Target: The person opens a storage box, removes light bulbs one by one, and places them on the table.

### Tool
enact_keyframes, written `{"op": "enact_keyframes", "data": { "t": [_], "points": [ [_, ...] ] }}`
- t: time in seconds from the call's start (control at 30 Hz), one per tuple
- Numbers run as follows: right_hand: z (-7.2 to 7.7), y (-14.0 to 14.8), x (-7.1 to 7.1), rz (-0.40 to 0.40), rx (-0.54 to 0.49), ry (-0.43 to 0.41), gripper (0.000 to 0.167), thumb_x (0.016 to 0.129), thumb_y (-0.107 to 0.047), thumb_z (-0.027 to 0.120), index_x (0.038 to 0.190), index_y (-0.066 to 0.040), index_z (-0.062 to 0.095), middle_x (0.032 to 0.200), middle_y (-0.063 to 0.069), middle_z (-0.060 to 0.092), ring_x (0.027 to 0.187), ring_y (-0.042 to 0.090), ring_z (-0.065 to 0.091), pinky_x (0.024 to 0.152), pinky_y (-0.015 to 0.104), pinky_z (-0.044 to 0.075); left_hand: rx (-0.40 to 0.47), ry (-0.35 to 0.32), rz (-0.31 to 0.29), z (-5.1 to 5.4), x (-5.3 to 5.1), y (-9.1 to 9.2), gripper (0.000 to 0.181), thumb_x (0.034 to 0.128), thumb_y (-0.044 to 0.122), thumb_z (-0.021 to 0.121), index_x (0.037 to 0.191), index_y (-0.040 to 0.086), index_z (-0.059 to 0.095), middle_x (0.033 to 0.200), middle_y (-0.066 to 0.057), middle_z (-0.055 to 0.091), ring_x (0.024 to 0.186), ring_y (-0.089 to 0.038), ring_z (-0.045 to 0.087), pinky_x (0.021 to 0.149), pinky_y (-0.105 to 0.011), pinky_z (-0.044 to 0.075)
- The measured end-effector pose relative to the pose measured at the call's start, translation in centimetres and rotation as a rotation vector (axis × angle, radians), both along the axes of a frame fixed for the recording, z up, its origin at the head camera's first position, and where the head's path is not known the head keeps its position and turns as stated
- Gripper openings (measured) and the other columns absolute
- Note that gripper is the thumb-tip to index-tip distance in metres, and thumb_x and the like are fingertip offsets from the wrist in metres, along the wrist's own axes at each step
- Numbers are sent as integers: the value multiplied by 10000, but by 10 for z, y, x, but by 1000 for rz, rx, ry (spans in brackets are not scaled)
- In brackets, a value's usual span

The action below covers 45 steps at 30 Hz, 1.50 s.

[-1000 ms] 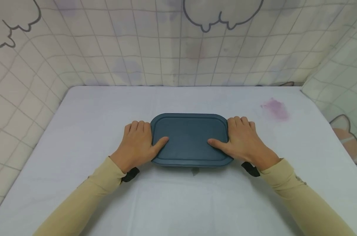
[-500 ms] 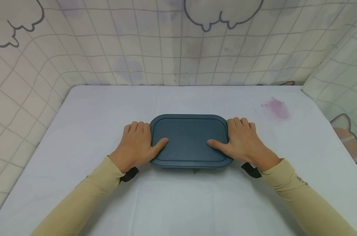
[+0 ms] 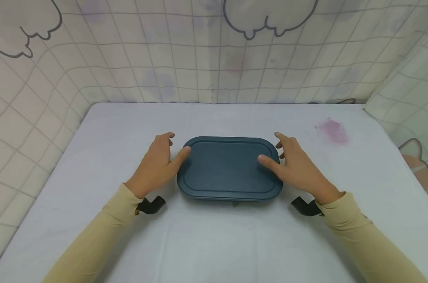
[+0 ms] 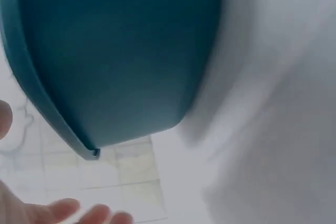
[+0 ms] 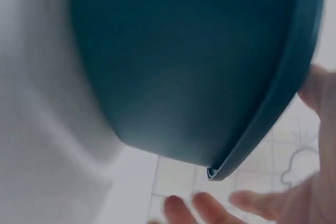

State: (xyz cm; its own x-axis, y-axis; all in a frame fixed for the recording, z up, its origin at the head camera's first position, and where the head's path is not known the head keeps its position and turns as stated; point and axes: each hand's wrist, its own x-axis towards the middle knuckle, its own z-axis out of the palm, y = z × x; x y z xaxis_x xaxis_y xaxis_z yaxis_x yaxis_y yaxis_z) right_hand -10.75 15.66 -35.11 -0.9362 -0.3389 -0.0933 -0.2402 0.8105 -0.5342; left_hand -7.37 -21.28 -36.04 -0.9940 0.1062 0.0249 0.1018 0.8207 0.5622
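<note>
A dark blue-green lidded box (image 3: 229,169) with rounded corners stands on the white-covered table. Beside its left end is the left hand (image 3: 155,167), fingers loosely bent and spread from the thumb, which lies over the lid's left edge. On the other side, the right hand (image 3: 299,167) has its fingers apart from the box and its thumb over the right part of the lid. Both wrist views show the box's side wall (image 4: 121,61) (image 5: 184,66) with fingertips (image 4: 94,214) (image 5: 210,207) away from it. Whether either thumb touches the lid is unclear.
The white tablecloth (image 3: 207,243) has a pink stain (image 3: 333,131) at the back right. Grid-patterned cloth (image 3: 185,59) hangs behind the table and along both sides. A small dark greenish spot (image 3: 236,204) shows just in front of the box.
Both hands have loosened from the box's ends; the fingers have come away from its sides and the thumbs have shifted outward. The box lies nearly where it was.
</note>
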Motion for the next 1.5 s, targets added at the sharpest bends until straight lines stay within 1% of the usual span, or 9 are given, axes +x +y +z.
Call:
{"op": "enact_keyframes", "data": {
  "t": [0.1, 0.27, 0.37, 0.5, 0.7, 1.0, 1.2, 1.33, 1.5],
  "points": [
    [1, 6, -3, -45, -117, -24, 877, 1003, -612, 509, 1640, -103, 187, 1466, 179, 462, 1215, 325, 575, 886, 462, 524, 128, -33, 5, -4, -4, -7, 804, 1023, 635, 416, 1542, 30, 313, 1377, -165, 507, 1111, -282, 567, 900, -423, 485],
    [-2, 13, -7, -108, -413, -196, 708, 1031, -481, 548, 1576, -115, 284, 1401, 127, 483, 1101, 203, 608, 847, 311, 567, 380, -140, 10, -8, -5, -13, 636, 1057, 564, 412, 1460, 74, 365, 1333, -167, 542, 1071, -281, 660, 901, -387, 558],
    [-3, 17, -7, -130, -579, -293, 626, 1044, -381, 564, 1528, -76, 310, 1322, 94, 478, 1079, 141, 587, 855, 265, 587, 547, -223, 20, -8, -4, -15, 571, 1069, 514, 428, 1421, 67, 375, 1342, -190, 532, 1039, -263, 668, 888, -365, 591],
    [-3, 22, -7, -133, -693, -369, 527, 1047, -282, 566, 1479, -71, 350, 1227, 30, 503, 1041, 134, 599, 881, 288, 593, 679, -308, 27, -7, -4, -17, 560, 1067, 433, 488, 1433, 29, 359, 1366, -185, 540, 1059, -214, 660, 889, -344, 597],
    [-4, 30, -10, -98, -712, -448, 456, 1019, -187, 602, 1426, -83, 423, 1184, 11, 548, 1014, 117, 648, 896, 331, 598, 760, -404, 28, -10, -4, -22, 553, 1043, 376, 560, 1462, 57, 389, 1339, -73, 609, 1080, -190, 679, 914, -336, 583],
    [-10, 39, -16, -83, -813, -546, 315, 971, -82, 677, 1271, -118, 589, 1069, -37, 641, 889, 94, 693, 845, 301, 611, 842, -484, -18, -18, -6, -29, 497, 1004, 225, 624, 1448, 108, 436, 1086, 43, 702, 978, -155, 712, 889, -323, 592],
    [-10, 41, -15, -94, -770, -546, 421, 969, -119, 694, 1366, -77, 558, 1112, -56, 671, 937, 85, 710, 866, 296, 613, 867, -526, -11, -20, -7, -30, 516, 995, 174, 641, 1454, 53, 440, 1010, 67, 705, 869, -109, 692, 831, -281, 608],
    [-11, 42, -18, -92, -735, -531, 529, 964, -139, 706, 1440, -24, 505, 1146, -61, 676, 979, 84, 721, 887, 301, 614, 862, -522, -1, -19, -7, -31, 519, 992, 168, 654, 1453, 43, 449, 978, 77, 703, 827, -97, 677, 807, -273, 615],
    [-13, 43, -19, -105, -737, -537, 535, 955, -129, 716, 1438, -27, 510, 1111, -65, 690, 966, 90, 729, 880, 302, 616, 855, -515, 3, -19, -8, -31, 494, 985, 173, 674, 1423, 52, 479, 952, 86, 704, 822, -98, 675, 800, -275, 617]
  ]
}}
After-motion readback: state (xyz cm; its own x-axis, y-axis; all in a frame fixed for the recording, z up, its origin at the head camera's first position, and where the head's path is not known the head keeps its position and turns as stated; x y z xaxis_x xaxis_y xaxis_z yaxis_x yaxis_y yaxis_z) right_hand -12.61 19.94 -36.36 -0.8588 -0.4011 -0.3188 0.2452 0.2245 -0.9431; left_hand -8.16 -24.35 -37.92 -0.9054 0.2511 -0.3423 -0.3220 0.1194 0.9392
